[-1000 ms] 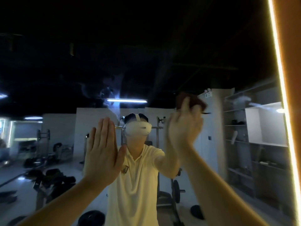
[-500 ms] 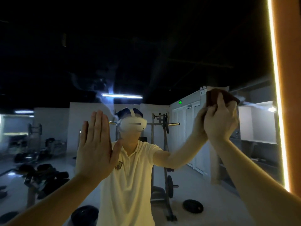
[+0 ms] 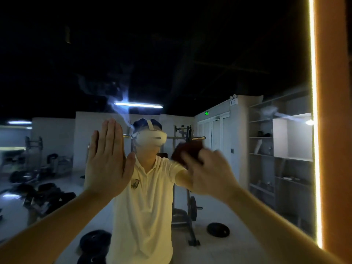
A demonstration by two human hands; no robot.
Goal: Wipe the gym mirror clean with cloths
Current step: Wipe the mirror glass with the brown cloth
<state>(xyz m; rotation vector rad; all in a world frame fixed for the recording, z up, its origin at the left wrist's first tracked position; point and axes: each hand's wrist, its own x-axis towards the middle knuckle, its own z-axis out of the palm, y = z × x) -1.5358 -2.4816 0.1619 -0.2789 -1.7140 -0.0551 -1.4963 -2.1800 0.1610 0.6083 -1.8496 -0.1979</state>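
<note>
Cloth [image 3: 187,149] in right hand [image 3: 209,172], on mirror [image 3: 209,54]

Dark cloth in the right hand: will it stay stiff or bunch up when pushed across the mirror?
Probably floppy: the cloth sits crumpled under the right hand. Likely light, as one hand holds it raised. Blur hides its texture, so slip is unclear.

Single head view, facing the mirror [image 3: 209,73], close up

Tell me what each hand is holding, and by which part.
Right hand holds a dark cloth, fingers over its lower part; blur hides the exact grip. Left hand lies flat on the mirror, holding nothing.
</note>
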